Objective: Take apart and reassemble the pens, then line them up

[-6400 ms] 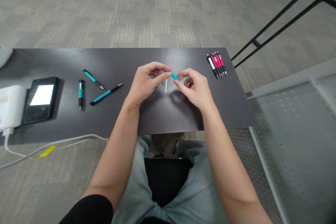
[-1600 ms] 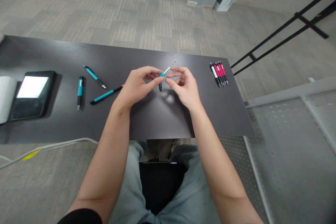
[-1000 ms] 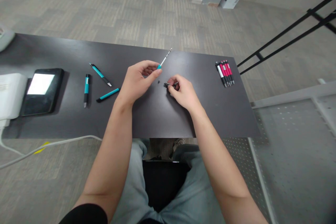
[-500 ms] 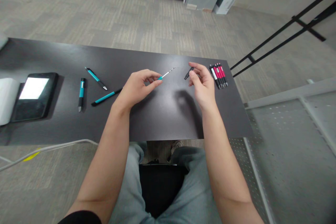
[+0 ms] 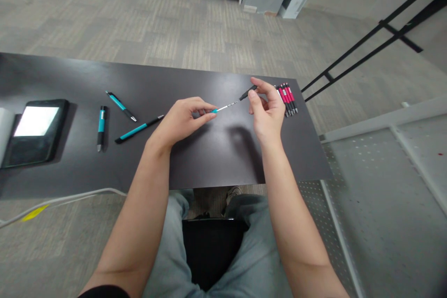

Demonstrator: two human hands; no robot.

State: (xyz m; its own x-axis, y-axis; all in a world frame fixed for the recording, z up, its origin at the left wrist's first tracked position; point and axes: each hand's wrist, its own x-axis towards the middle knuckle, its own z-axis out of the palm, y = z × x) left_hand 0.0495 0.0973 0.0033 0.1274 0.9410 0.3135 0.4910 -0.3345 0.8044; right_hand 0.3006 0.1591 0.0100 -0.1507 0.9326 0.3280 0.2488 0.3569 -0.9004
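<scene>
My left hand is closed in a pinch on a blue pen barrel, most of it hidden by the fingers. From the barrel a thin white refill sticks out to the right. Between the thumb and fingers of my right hand is a black pen part, tilted down to the left. Its lower end is close to the refill's tip; whether they touch I cannot tell. Both hands are above the dark table.
Left of my left hand lie several blue-and-black pens. A row of several pens, mostly pink, lies just beyond my right hand. At the far left is a black device with a bright screen. A white cable runs along the near edge.
My hands have brought the two pen parts closer together, and the black part has tipped nearer to the refill's line. The whole view has shifted slightly, so the table items appear further left.
</scene>
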